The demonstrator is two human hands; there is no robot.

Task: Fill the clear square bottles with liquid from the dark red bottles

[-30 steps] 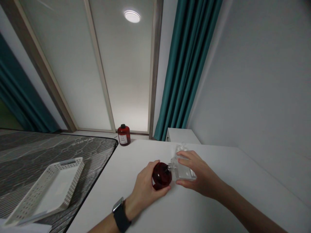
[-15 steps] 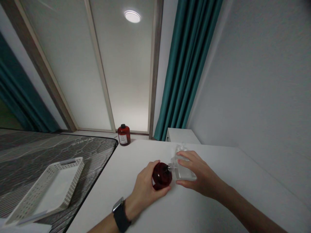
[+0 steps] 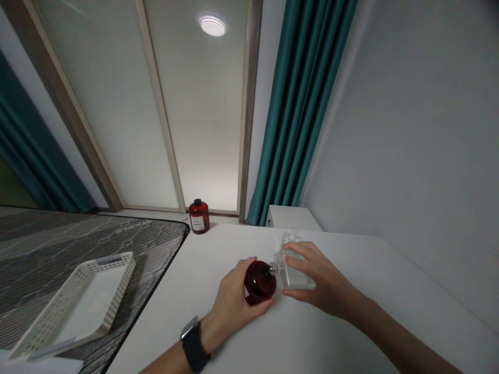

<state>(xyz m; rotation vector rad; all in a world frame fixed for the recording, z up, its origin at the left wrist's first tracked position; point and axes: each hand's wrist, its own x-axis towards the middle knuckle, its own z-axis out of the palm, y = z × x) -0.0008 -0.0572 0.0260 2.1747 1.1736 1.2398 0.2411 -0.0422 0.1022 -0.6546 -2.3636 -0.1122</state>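
Left hand (image 3: 234,298): closed around a dark red bottle (image 3: 260,286), fingers on its far side, thumb on the near side. Right hand (image 3: 327,283): holding a clear bottle (image 3: 298,279), fingers over the far part and thumb at the near edge.

Key relation: the two bottles sit side by side between the hands, red on the left, clear on the right. The clear bottle's long axis runs roughly left–right, neck pointing left to meet the red bottle's dark mouth, which faces right. Whether the neck enters the mouth or only rests against it cannot be told; the red bottle's exact tilt is likewise unclear. Each hand is nearest the bottle it holds.

Outward: white bench (image 3: 234,241) beneath both. A second red bottle (image 3: 199,218), black-capped and upright, stands at the far left corner. Further left, a white perforated basket (image 3: 120,296) lies on a grey striped surface (image 3: 148,241).
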